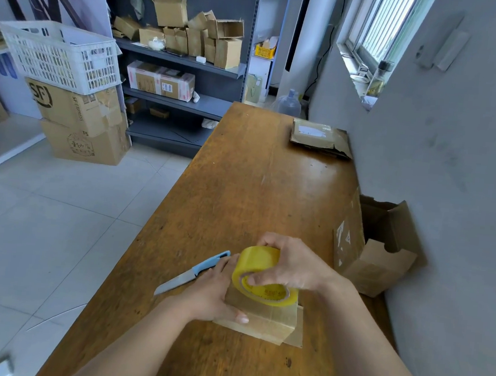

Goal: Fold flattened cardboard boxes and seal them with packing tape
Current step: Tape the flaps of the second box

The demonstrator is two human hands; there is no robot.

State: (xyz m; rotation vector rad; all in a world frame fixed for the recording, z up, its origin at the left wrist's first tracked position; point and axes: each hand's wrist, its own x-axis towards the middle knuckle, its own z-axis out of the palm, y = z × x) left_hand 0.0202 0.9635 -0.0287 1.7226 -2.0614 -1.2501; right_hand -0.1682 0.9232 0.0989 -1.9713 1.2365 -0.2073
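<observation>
**Operator A:** Report the position of the work item.

**Operator B:** A small cardboard box [262, 319] is sitting on the near part of the wooden table [249, 188], folded up, with a flap lying flat at its right side. The roll of yellow packing tape [263, 274] is resting tilted on the box's top face.

**Operator A:** Status of the hands?

**Operator B:** The right hand [292, 265] is gripping the tape roll from above; its fingers are curling over the outer rim and the thumb is sitting inside the core. The left hand [212, 291] is bracing the box's left side, fingers wrapping the far edge and the thumb pressing on the near face. Both hands are closed on their items.

**Operator A:** Any tooling nearby?

**Operator B:** A knife [192, 274] with a blue handle is lying on the table just left of the left hand, blade pointing toward the near-left edge. Whether the hand is touching it cannot be determined.

**Operator A:** Other stock on the table?

**Operator B:** A stack of flattened cardboard [320, 138] is lying at the far right corner. An open carton [376, 247] is standing against the wall at the right edge, well apart from the small box.
</observation>
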